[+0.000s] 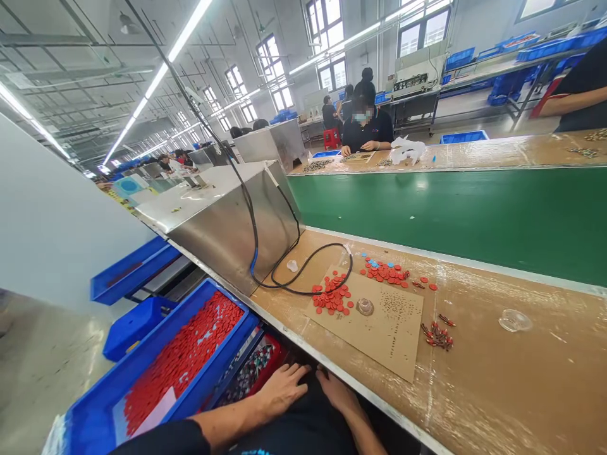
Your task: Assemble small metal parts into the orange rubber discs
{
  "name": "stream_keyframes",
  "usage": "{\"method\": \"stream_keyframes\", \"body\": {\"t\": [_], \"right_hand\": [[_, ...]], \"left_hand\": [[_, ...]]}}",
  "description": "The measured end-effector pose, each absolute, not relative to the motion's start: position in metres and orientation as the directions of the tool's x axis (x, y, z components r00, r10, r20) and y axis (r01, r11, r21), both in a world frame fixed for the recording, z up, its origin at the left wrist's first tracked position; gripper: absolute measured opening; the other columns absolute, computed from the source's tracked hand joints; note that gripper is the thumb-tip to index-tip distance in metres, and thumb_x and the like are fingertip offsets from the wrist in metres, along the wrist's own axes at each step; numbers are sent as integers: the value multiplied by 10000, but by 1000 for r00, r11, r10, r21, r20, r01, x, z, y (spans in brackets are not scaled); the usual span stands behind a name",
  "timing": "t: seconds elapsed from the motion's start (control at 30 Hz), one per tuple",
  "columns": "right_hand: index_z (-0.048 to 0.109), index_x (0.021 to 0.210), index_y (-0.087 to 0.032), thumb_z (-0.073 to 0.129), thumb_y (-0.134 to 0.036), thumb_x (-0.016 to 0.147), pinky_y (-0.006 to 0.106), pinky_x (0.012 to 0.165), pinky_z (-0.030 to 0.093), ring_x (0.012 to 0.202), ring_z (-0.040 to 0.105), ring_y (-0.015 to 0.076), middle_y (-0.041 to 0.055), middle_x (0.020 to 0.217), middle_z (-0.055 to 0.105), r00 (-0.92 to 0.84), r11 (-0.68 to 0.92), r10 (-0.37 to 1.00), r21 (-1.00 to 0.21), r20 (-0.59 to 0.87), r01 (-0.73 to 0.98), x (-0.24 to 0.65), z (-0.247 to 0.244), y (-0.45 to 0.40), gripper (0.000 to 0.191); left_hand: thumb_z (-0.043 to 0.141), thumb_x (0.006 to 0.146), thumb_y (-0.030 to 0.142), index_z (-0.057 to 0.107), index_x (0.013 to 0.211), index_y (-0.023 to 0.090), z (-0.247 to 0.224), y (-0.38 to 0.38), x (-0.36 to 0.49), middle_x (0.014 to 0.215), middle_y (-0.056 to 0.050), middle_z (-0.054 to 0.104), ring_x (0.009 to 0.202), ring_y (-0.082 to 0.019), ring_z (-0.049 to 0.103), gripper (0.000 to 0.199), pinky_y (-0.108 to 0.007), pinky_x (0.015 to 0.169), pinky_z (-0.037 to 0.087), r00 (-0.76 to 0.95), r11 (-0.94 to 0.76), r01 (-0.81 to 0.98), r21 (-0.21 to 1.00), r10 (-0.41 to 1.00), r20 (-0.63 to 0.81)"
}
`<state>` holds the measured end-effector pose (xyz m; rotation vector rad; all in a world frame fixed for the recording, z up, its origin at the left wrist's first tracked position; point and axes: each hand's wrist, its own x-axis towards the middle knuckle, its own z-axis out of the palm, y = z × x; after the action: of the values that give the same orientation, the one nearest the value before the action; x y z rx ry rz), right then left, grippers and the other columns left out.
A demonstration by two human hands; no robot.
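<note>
On my feed, the left hand and the right hand lie open and empty just below the near edge of the bench. Their fingers are loosely spread over dark clothing, gripping nothing. Just beside the left hand sits a red box of mixed small parts, and past it a blue tray is heaped with red discs.

Up on the bench, a cardboard sheet lies nearest the right hand. It carries a cluster of loose red discs, a small glass dish, and rows of tiny dark parts. Off its right side is a pile of red-tipped pins, with a clear plastic cup farther along. A black cable loops across the bench's left end from a steel housing.

A green conveyor belt runs along the bench's far edge. Beyond it, a co-worker sits at the opposite bench with both hands among small parts. Blue crates and more workers fill the long, window-lit hall.
</note>
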<state>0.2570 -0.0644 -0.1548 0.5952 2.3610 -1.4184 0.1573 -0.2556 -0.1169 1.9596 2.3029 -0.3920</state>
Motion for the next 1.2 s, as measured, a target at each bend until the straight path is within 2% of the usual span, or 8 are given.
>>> {"method": "stream_keyframes", "body": {"t": [0.1, 0.3, 0.5, 0.67, 0.77, 0.87, 1.0, 1.2], "right_hand": [[723, 1362, -228, 511, -461, 1015, 465, 1315, 306, 1515, 530, 333, 110, 1541, 652, -856, 420, 172, -749, -488, 512, 259, -154, -64, 469], [710, 1366, -237, 510, -470, 1020, 472, 1328, 269, 1534, 504, 322, 98, 1554, 642, -856, 409, 169, -755, -489, 512, 259, -151, -62, 463], [709, 1347, -216, 498, -446, 1025, 443, 1306, 305, 1508, 535, 313, 117, 1533, 655, -855, 405, 150, -758, -496, 511, 260, -145, -61, 448], [697, 1371, -219, 470, -434, 1038, 441, 1310, 300, 1531, 509, 311, 108, 1558, 635, -845, 397, 132, -754, -518, 524, 261, -139, -61, 457], [676, 1416, -203, 440, -441, 1051, 437, 1330, 262, 1570, 460, 306, 116, 1614, 580, -842, 392, 121, -754, -526, 528, 262, -135, -62, 496], [618, 1496, -182, 399, -453, 1067, 451, 1348, 219, 1610, 397, 305, 128, 1665, 515, -835, 390, 114, -749, -538, 535, 260, -131, -62, 553], [648, 1459, -179, 412, -421, 1063, 434, 1332, 257, 1590, 431, 299, 128, 1635, 553, -832, 393, 95, -747, -546, 535, 258, -128, -62, 521], [663, 1411, -212, 438, -419, 1053, 405, 1306, 288, 1540, 494, 281, 109, 1583, 609, -826, 388, 98, -743, -556, 546, 260, -127, -62, 471]], "left_hand": [[682, 1008, 324, 786, 913, 272, -123, -248, 157, 1236, -26, 746, 927, -164, 611, 151, -282, 725, 395, -148, 119, 982, -146, 968, -205], [729, 982, 353, 837, 867, 286, -125, -252, 157, 1392, -78, 701, 978, -206, 594, 171, -344, 760, 380, -171, 143, 970, -198, 977, -127], [795, 932, 309, 841, 854, 283, -123, -252, 145, 1311, -72, 739, 970, -206, 602, 94, -368, 798, 380, -126, 103, 976, -190, 986, -109], [769, 945, 264, 811, 810, 267, -124, -253, 145, 1180, -44, 786, 905, -174, 629, 141, -347, 736, 386, -93, 73, 987, -141, 985, -145], [733, 967, 272, 816, 872, 256, -116, -261, 154, 1395, -102, 713, 1041, -233, 664, 127, -366, 791, 439, -186, 162, 974, -156, 970, -155], [709, 978, 313, 820, 981, 260, -107, -265, 162, 1598, -137, 557, 1258, -327, 639, 123, -425, 893, 494, -353, 317, 933, -170, 898, -263], [631, 1026, 315, 820, 1045, 270, -105, -259, 163, 1478, -126, 661, 1337, -309, 617, 195, -423, 965, 510, -366, 337, 931, -143, 850, -380], [619, 1032, 276, 832, 993, 274, -102, -255, 158, 1422, -130, 690, 1204, -280, 663, 217, -393, 896, 518, -369, 343, 929, -137, 841, -397]]}}
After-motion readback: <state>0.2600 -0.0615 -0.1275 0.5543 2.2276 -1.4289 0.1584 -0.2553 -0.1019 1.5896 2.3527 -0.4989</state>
